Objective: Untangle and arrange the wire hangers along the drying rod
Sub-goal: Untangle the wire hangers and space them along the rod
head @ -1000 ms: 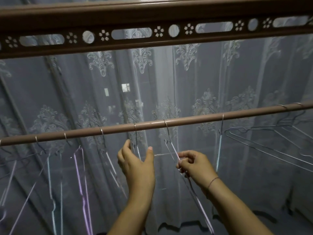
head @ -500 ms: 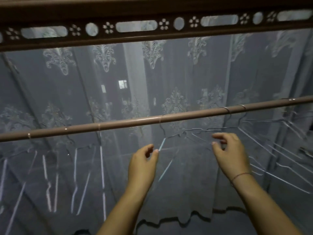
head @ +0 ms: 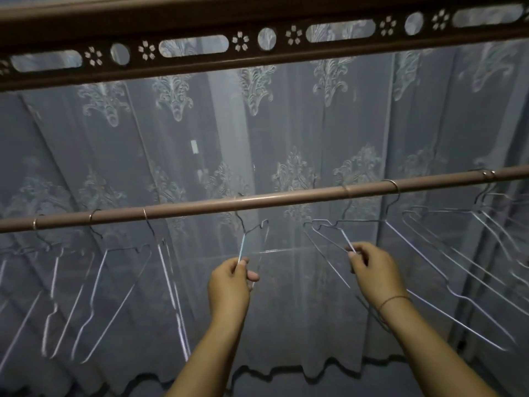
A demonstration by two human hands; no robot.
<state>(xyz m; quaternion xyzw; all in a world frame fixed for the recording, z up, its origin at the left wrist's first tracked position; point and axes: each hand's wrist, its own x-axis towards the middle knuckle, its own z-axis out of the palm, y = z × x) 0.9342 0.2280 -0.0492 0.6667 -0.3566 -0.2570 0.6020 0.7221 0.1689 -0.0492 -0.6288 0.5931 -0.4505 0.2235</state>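
The left hand (head: 229,285) has its grip pinched on one wire hanger (head: 242,246) under the rod (head: 257,201). The right hand (head: 375,273) has its grip pinched on the next hanger (head: 347,240).

Brown drying rod (head: 257,202) runs L to R, rising slightly twd the R, w/ wire hangers (head: 396,187) hooked straight over it: three spaced at L, one approx. centre, more twd R.

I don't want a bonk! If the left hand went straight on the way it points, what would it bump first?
Likely the drying rod, past the wire hanger the left hand pinches; depth is unclear.
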